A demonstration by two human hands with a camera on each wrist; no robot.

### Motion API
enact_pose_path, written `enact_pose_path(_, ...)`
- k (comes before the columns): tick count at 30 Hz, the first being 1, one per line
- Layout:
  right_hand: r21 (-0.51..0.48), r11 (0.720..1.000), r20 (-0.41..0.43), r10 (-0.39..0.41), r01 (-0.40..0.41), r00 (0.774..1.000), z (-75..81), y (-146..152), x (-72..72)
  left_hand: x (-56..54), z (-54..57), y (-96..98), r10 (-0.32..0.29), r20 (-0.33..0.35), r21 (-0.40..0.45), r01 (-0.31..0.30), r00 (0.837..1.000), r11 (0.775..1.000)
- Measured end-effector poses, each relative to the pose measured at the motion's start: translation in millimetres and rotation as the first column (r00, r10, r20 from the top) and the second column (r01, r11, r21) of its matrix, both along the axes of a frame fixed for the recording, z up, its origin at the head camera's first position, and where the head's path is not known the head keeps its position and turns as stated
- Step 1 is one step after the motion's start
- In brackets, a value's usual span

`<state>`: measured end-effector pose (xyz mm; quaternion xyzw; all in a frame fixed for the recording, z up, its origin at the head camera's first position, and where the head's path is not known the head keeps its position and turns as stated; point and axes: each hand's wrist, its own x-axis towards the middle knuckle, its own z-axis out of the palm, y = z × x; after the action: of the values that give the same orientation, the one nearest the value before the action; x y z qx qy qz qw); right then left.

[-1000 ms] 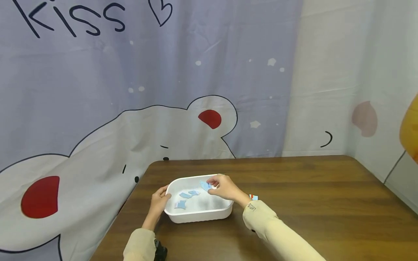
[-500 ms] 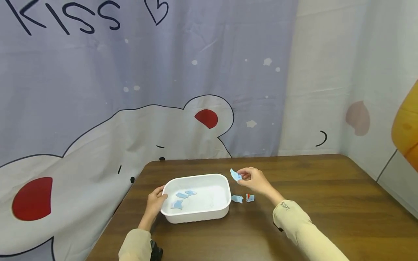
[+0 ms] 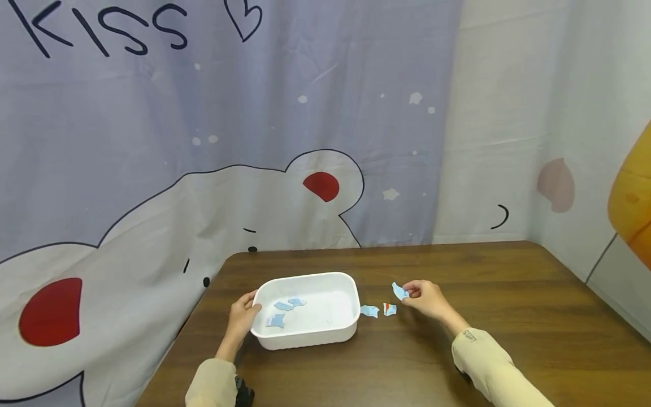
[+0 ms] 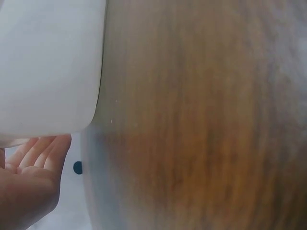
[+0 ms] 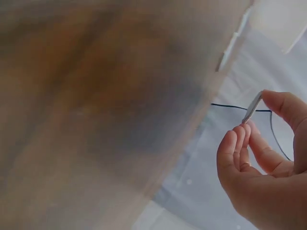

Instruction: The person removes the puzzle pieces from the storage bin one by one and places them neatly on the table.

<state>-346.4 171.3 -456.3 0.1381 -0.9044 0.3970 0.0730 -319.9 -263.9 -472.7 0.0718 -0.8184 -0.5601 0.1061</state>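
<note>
My right hand (image 3: 426, 298) pinches a light blue puzzle piece (image 3: 399, 291) between thumb and fingertips, above the table to the right of the basin. In the right wrist view this piece (image 5: 253, 106) appears edge-on, thin and flat. At the basin's left end, my left hand (image 3: 241, 317) grips the rim of the white plastic basin (image 3: 305, 340), thumb at the rim and fingers along the outside. Several blue pieces (image 3: 276, 320) lie inside the basin, toward its left. Just right of it on the table are a blue piece (image 3: 369, 311) and a blue piece with red (image 3: 389, 309).
The brown wooden table (image 3: 508, 316) extends far to the right. Behind it hangs a curtain (image 3: 285, 113) with cartoon prints, close to the table's back edge. A dark object (image 3: 244, 392) sits at the left sleeve.
My right hand has lifted the pinched piece out of the basin and carried it right, then lowered it toward the table. My left hand has kept hold of the basin.
</note>
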Motion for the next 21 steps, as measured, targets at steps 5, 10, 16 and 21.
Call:
enact_pose_path(5,0.031,0.999,0.029,-0.017,0.016,0.999,-3.2,8.9,1.4,-1.3,0.9,0.7,-0.005,-0.003,0.001,0.005,1.000,1.000)
enact_pose_path(10,0.053,0.999,0.047,-0.011,0.009,0.999,-0.5,10.0,1.3,-1.0,1.8,0.2,0.001,-0.001,0.005,-0.001,1.000,1.000)
enact_pose_path(16,0.109,0.994,0.098,-0.003,-0.008,0.995,-3.8,10.3,1.6,-2.0,0.2,-0.1,0.004,0.005,-0.004,-0.004,1.000,1.000)
enact_pose_path(21,0.134,0.991,0.105,0.011,-0.025,0.994,-6.8,11.7,0.8,-2.8,-1.3,-0.3,0.013,0.015,-0.003,-0.013,1.000,1.000)
